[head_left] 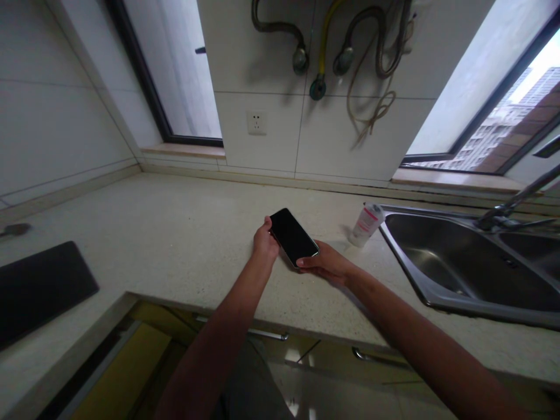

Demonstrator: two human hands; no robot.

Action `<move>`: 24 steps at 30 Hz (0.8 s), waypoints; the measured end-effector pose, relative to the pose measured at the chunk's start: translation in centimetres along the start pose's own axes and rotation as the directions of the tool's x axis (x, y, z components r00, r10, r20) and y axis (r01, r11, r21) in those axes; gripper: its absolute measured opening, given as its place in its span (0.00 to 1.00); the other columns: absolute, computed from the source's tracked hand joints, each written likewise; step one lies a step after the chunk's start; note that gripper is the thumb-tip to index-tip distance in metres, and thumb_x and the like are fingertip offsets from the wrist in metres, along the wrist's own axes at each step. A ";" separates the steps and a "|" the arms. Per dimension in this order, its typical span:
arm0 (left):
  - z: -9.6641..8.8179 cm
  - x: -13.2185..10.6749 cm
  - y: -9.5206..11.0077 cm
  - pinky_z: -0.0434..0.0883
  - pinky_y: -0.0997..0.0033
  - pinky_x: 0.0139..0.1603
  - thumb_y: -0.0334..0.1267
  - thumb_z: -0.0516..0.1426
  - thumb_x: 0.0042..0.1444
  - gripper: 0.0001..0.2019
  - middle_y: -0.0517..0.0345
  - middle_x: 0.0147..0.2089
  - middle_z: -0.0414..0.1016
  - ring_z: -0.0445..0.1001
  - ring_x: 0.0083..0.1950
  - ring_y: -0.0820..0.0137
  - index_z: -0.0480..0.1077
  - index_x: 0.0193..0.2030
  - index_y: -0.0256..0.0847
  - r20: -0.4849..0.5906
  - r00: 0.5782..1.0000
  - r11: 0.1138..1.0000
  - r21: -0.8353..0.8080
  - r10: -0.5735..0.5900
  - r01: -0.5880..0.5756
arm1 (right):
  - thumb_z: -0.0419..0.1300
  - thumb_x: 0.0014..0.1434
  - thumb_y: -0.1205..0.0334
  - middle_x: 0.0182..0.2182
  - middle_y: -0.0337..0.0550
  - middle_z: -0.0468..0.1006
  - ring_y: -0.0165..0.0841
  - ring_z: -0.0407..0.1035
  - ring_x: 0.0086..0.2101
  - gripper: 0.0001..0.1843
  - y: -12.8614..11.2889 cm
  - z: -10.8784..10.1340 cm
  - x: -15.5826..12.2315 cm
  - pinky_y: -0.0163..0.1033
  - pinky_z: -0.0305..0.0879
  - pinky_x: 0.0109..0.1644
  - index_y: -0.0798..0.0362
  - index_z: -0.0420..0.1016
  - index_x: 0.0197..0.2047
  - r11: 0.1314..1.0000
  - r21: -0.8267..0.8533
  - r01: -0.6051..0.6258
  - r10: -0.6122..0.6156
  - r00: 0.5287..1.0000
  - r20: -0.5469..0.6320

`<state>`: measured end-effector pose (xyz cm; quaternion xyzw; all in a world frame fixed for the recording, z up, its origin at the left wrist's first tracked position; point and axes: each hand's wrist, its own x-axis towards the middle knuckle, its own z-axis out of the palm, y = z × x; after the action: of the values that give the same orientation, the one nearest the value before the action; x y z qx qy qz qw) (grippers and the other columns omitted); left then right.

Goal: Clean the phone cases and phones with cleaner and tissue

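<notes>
A smartphone (294, 236) with a dark screen is held at a slant above the pale countertop (184, 233), its screen facing up toward me. My left hand (265, 240) grips its left edge, the thumb at the upper left side. At the lower right end, my right hand (326, 261) has its thumb over the corner of the screen and the fingers underneath. The fingers beneath the phone are mostly hidden. Just right of the phone stands a clear plastic cup (366, 224) with pink print, on the counter beside the sink.
A steel double sink (455, 262) with a faucet (503, 213) lies at the right. At the left are a black flat panel (44, 286) and a brush-like item (16, 229). Hoses hang on the wall above a socket (256, 123). Drawer handles (268, 335) line the front below the counter edge.
</notes>
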<state>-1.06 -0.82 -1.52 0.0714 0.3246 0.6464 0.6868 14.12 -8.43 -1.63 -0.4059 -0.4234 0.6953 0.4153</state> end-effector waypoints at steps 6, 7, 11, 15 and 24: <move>-0.5 0.5 0.5 0.73 0.70 0.49 0.34 0.59 0.61 0.05 0.52 0.36 0.75 0.76 0.42 0.69 0.70 0.33 0.38 0.015 0.996 0.996 -0.039 0.083 -0.082 | 0.75 0.41 0.69 0.35 0.46 0.79 0.34 0.77 0.35 0.22 1.0 -0.1 1.0 0.45 0.77 0.51 0.57 0.74 0.40 0.993 0.110 0.029 -0.016 0.993 -0.120; -0.5 0.6 0.5 0.72 0.70 0.49 0.34 0.59 0.60 0.05 0.52 0.36 0.75 0.76 0.42 0.69 0.70 0.33 0.39 0.018 0.995 0.995 -0.030 0.096 -0.096 | 0.74 0.43 0.69 0.35 0.47 0.79 0.34 0.78 0.34 0.20 1.2 -0.2 1.1 0.44 0.77 0.50 0.58 0.74 0.39 0.993 0.113 0.036 -0.019 0.989 -0.146; -0.3 0.5 0.1 0.72 0.72 0.45 0.27 0.58 0.58 0.06 0.56 0.32 0.72 0.75 0.37 0.71 0.67 0.30 0.39 -0.037 0.991 0.992 0.004 0.127 -0.127 | 0.71 0.49 0.70 0.33 0.48 0.79 0.32 0.77 0.31 0.12 1.6 -0.7 1.7 0.40 0.79 0.45 0.59 0.74 0.35 0.994 0.091 0.064 -0.041 0.971 -0.236; -0.2 0.3 -0.3 0.71 0.73 0.43 0.24 0.56 0.55 0.08 0.60 0.28 0.69 0.72 0.32 0.75 0.66 0.30 0.39 -0.077 0.978 0.980 0.058 0.195 -0.191 | 0.68 0.52 0.70 0.33 0.48 0.79 0.31 0.75 0.27 0.09 1.6 -1.0 1.9 0.39 0.80 0.41 0.58 0.73 0.37 0.995 0.007 0.096 -0.090 0.950 -0.298; -0.3 -0.5 -0.5 0.75 0.62 0.42 0.32 0.62 0.53 0.08 0.56 0.32 0.75 0.76 0.33 0.69 0.66 0.37 0.39 0.096 0.989 0.980 0.159 0.109 -0.123 | 0.70 0.50 0.69 0.35 0.45 0.78 0.31 0.76 0.31 0.14 1.7 -1.3 1.9 0.43 0.78 0.49 0.56 0.73 0.40 0.982 0.049 0.181 -0.159 0.943 -0.292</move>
<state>-0.78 -1.45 -1.79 0.1744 0.3420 0.6527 0.6532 14.30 -6.82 -3.99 -0.4486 -0.3655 0.6062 0.5456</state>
